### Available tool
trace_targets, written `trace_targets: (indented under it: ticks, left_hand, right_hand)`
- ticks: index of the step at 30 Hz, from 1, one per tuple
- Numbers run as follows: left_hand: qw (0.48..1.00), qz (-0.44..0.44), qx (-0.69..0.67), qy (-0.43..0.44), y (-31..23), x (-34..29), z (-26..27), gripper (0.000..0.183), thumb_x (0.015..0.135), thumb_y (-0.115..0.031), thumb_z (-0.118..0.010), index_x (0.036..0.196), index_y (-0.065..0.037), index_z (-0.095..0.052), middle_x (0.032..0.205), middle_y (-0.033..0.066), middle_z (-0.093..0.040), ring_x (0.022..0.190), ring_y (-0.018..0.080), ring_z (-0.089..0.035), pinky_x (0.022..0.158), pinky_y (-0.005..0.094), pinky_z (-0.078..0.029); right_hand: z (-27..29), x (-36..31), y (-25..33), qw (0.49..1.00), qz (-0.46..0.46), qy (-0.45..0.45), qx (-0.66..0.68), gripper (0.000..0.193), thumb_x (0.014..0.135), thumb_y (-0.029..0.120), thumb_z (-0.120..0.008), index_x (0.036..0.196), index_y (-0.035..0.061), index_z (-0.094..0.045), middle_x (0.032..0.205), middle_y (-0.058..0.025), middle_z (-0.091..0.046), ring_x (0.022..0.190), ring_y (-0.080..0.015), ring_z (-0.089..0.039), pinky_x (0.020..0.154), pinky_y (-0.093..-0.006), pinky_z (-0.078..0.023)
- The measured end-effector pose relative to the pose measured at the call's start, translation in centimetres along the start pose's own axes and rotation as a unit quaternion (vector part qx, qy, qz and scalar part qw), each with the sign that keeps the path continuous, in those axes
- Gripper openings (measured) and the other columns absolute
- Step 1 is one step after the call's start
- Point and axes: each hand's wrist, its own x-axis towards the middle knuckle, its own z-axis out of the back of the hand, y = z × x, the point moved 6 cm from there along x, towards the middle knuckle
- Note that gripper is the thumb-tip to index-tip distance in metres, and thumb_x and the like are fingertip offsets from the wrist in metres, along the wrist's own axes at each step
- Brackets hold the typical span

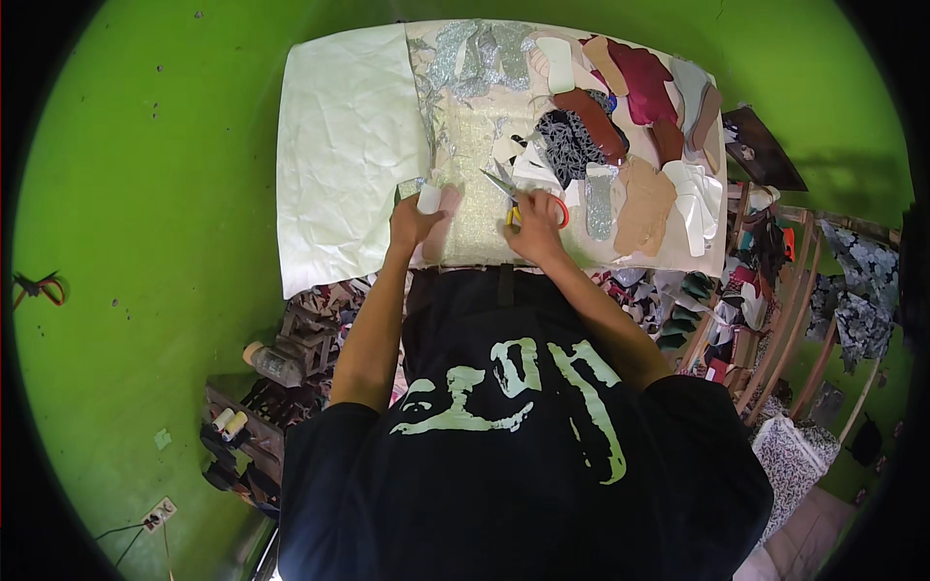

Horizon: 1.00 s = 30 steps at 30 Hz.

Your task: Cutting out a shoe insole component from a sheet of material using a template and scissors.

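My right hand (536,232) is closed round the handles of a pair of scissors (500,182) with orange and yellow grips. Their blades stand apart and point up and to the left. My left hand (413,229) is closed on a small white rounded piece (429,199), probably a pattern. A scrap of silver glittery material (409,188) shows just beyond its fingers. Between my hands lies a sheet of pale glittery material (472,215), over the table's near edge. The blades are apart from the white piece.
A large white sheet (344,160) covers the table's left side. To the right lie several sole-shaped pieces, among them tan (644,205), white (694,208) and brown (593,126) ones, beside black patterned fabric (565,147). Wooden racks (775,320) with scraps stand at right.
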Motion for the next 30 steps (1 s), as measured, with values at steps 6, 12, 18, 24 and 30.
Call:
trace_targets:
  ticks: [6, 12, 18, 24, 30]
  left_hand:
    - [0.832, 0.116, -0.512, 0.177, -5.5, 0.4, -0.9, 0.026, 0.094, -0.017, -0.066, 0.113, 0.001, -0.063, 0.102, 0.0108, -0.071, 0.085, 0.0189, -0.07, 0.073, 0.0328, -0.058]
    - [0.741, 0.145, -0.611, 0.238, -8.4, 0.0, 1.5, 0.039, 0.099, -0.023, -0.057, 0.13, 0.0, -0.049, 0.119, 0.0135, -0.065, 0.099, 0.0251, -0.069, 0.082, 0.0406, -0.059]
    - [0.718, 0.148, -0.629, 0.257, -11.1, -0.4, 3.8, 0.05, 0.102, -0.033, -0.05, 0.141, -0.002, -0.042, 0.132, 0.0179, -0.059, 0.116, 0.0318, -0.062, 0.096, 0.0489, -0.053]
    - [0.671, 0.134, -0.671, 0.287, -12.3, 0.2, 6.6, 0.059, 0.105, -0.043, -0.035, 0.147, -0.002, -0.036, 0.143, 0.0194, -0.05, 0.128, 0.0359, -0.053, 0.105, 0.0544, -0.044]
    - [0.597, 0.094, -0.723, 0.335, -14.2, 1.1, 8.0, 0.07, 0.102, -0.056, -0.031, 0.149, -0.004, -0.034, 0.147, 0.0206, -0.045, 0.133, 0.0379, -0.048, 0.108, 0.0554, -0.04]
  right_hand:
    - [1.2, 2.6, 4.5, 0.937, 0.017, 0.036, 0.347, 0.028, 0.085, 0.011, -0.071, 0.109, -0.0016, -0.062, 0.083, -0.0113, -0.066, 0.073, -0.0196, -0.066, 0.069, -0.0311, -0.053]
    - [2.9, 3.8, 5.5, 0.83, -0.109, -0.013, 0.547, 0.017, 0.092, 0.007, -0.063, 0.107, -0.0005, -0.061, 0.085, -0.0074, -0.063, 0.072, -0.0136, -0.065, 0.064, -0.0278, -0.051]
    - [6.4, 4.4, 9.0, 0.852, -0.082, -0.059, 0.513, 0.034, 0.083, 0.001, -0.076, 0.114, -0.001, -0.061, 0.092, -0.0013, -0.059, 0.078, -0.0057, -0.06, 0.068, -0.02, -0.05]
    - [7.5, 5.1, 8.6, 0.807, -0.083, -0.09, 0.577, 0.036, 0.082, -0.001, -0.075, 0.116, -0.0033, -0.061, 0.091, -0.0047, -0.065, 0.078, -0.0076, -0.063, 0.07, -0.0211, -0.052]
    - [7.7, 5.9, 10.7, 0.867, -0.072, -0.059, 0.49, 0.03, 0.08, 0.004, -0.078, 0.108, -0.0004, -0.067, 0.083, -0.0041, -0.066, 0.074, -0.0086, -0.063, 0.07, -0.0235, -0.053]
